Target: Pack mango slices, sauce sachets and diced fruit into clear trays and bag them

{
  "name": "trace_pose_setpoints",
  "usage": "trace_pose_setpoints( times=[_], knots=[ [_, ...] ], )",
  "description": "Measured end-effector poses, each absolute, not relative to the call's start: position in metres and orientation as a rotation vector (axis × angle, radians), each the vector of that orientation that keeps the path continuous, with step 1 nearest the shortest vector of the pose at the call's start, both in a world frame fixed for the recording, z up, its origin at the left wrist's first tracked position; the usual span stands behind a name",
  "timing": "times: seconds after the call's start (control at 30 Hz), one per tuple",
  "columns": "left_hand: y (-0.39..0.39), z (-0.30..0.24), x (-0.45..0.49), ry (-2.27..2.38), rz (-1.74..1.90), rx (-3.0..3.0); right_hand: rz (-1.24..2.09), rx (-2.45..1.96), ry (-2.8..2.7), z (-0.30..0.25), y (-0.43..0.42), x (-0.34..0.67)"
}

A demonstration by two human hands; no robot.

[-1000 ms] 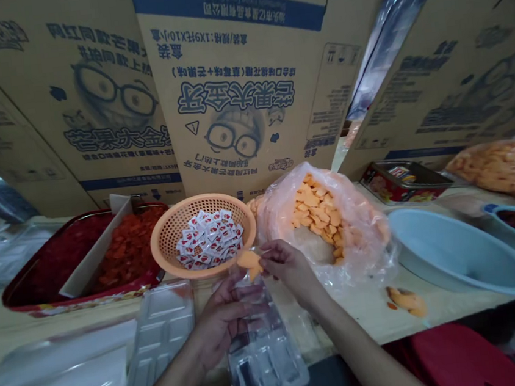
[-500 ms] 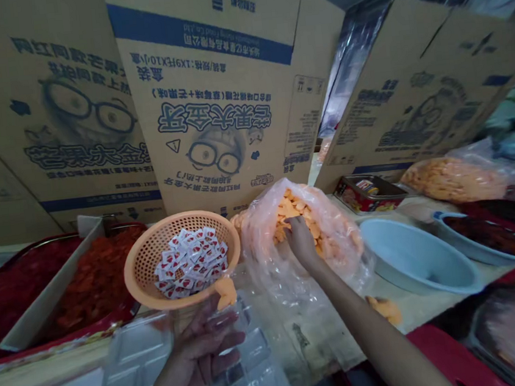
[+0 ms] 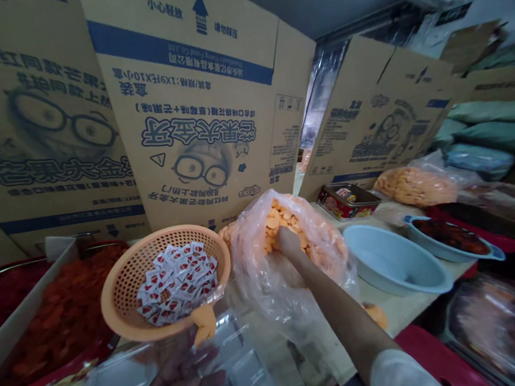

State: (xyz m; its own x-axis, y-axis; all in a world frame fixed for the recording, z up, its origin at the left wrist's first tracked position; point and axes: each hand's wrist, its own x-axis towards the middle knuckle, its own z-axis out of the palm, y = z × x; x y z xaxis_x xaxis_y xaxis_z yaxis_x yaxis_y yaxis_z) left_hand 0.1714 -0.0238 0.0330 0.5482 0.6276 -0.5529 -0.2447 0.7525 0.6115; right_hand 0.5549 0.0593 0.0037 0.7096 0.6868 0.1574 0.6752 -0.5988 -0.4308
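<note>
Reaching among the orange pieces (image 3: 279,215) in the bag (image 3: 254,273), toward the back edge of the bench (image 3: 407,307), the right hand (image 3: 289,242) should avoid the rim; its hidden fingers' grip cannot be told. The left hand (image 3: 178,382) has fingers curled by the tray (image 3: 243,366), toward the front edge, grip unclear; open room separates tray and bag.

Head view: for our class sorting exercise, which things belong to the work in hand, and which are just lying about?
Work in hand:
plastic bag of orange pieces, right hand inside its mouth
single orange piece at the left hand
clear tray by that hand

Seemingly just lying about:
basket of sachets (perhaps used too)
blue basin
tin
cardboard boxes
</note>
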Motion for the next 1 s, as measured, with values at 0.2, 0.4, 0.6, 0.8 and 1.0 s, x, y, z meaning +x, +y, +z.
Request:
trace_pose_setpoints(
  times=[0.2,0.4,0.6,0.8,1.0],
  knots=[
    [-0.027,0.032,0.167,0.829,0.553,0.503,0.378,-1.998,-0.816,0.009,0.019,0.528],
    [-0.029,0.026,0.159,0.751,0.576,0.547,0.739,-1.572,-0.772,0.052,-0.021,0.457],
    [-0.032,0.028,0.149,0.691,0.639,0.580,1.100,-1.327,-0.872,0.063,-0.039,0.360],
    [-0.038,0.030,0.134,0.722,0.694,0.573,0.566,-1.591,-1.472,0.035,-0.041,0.322],
    [-0.037,0.028,0.117,0.710,0.728,0.541,0.162,-1.512,-1.922,0.052,-0.042,0.305]
  ],
)
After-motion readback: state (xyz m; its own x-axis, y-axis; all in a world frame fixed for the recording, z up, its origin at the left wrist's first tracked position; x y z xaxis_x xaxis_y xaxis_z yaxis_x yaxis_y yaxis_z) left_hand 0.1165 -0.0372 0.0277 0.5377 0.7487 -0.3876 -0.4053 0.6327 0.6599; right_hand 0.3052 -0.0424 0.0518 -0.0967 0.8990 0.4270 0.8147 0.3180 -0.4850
